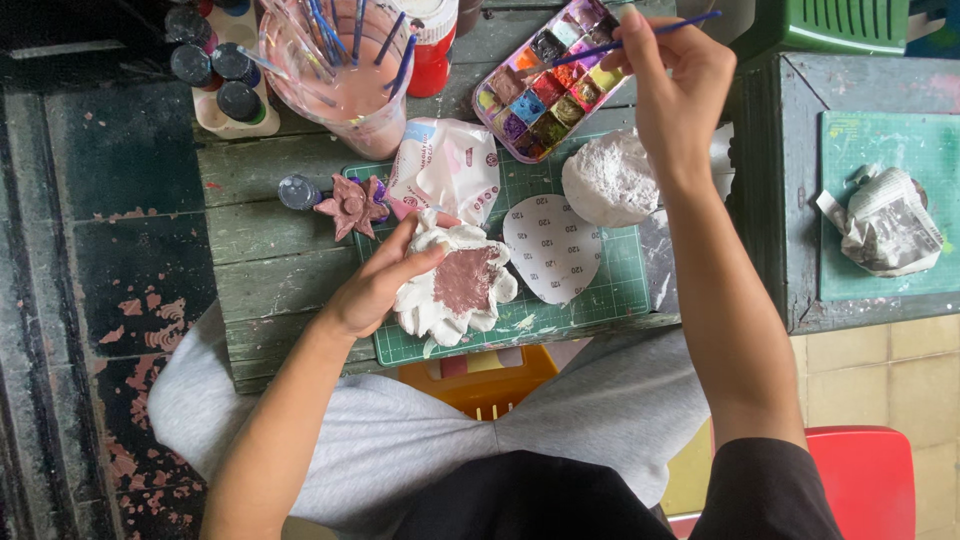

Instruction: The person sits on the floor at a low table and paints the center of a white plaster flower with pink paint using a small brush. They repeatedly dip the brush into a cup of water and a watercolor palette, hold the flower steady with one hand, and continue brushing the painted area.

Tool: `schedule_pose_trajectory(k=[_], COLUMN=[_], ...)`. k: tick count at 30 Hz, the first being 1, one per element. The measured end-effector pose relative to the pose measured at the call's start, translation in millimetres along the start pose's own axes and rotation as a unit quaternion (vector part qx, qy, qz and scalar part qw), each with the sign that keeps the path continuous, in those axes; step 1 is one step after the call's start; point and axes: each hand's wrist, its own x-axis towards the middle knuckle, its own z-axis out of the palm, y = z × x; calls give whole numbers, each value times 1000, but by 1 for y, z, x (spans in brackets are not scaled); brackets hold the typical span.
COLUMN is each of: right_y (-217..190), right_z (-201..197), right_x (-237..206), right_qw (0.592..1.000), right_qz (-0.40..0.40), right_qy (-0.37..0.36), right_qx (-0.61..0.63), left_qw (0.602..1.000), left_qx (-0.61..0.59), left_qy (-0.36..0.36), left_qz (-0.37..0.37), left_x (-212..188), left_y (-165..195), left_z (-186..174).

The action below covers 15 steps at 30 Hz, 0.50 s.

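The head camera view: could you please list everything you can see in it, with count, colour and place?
clay flower dish: one, white with a brown-painted middle, on the mat's left part
cutting mat: one, green, on the wooden table
paint palette: one, pink tray of many colours, top middle
paintbrush: one, blue handle, over the palette
brush cup: one, clear with pinkish water and blue brushes, top left
paint bottles: several, dark caps, far top left
small star flower: one, brownish pink, left of the mat
white clay lump: one, right on the mat
sandpaper piece: one, white, mid mat
crumpled newspaper: one, right table
left hand: holds the dish
right hand: holds the paintbrush
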Motion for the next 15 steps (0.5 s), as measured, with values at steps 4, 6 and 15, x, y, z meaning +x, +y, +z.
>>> schedule_pose_trajectory(k=[4,6,15], right_y=[-40,-59,-111], right_z=[-18,-17,9], right_x=[-58,-94,-129], right_qw=[999,997,945], right_qz=[13,-1,-255], right_qy=[14,29,-169], right_qx=[48,72,-119], left_qw=[1000,1000,997], left_qx=[-10,-11,72], left_qy=[-10,-8,-8], left_qz=[1,3,41], left_x=[1,1,-6], left_y=[0,0,3], left_z=[-1,-1,5])
